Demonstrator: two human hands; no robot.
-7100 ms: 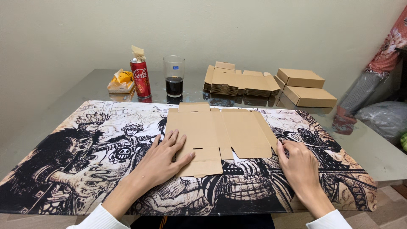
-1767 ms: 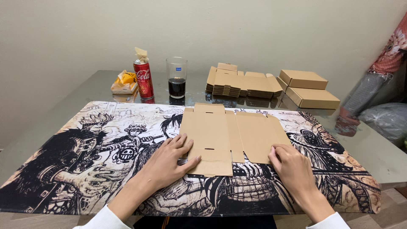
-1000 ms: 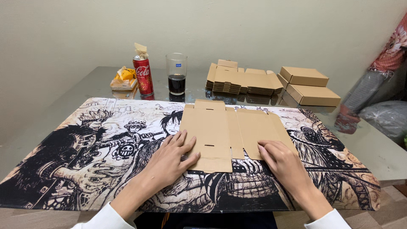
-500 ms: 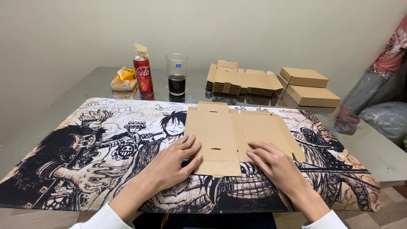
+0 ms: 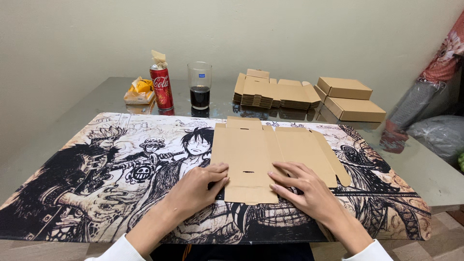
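A flat cardboard box blank, long axis running left-right on the printed mat, is pressed down between both hands: left hand and right hand, fingers spread flat, nothing gripped.

Flat brown cardboard box blank, unfolded, on the printed desk mat.

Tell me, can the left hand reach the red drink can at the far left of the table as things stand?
Probably yes. The left hand lies flat on the brown cardboard box blank, holding nothing, and only the printed desk mat lies between it and the red drink can.
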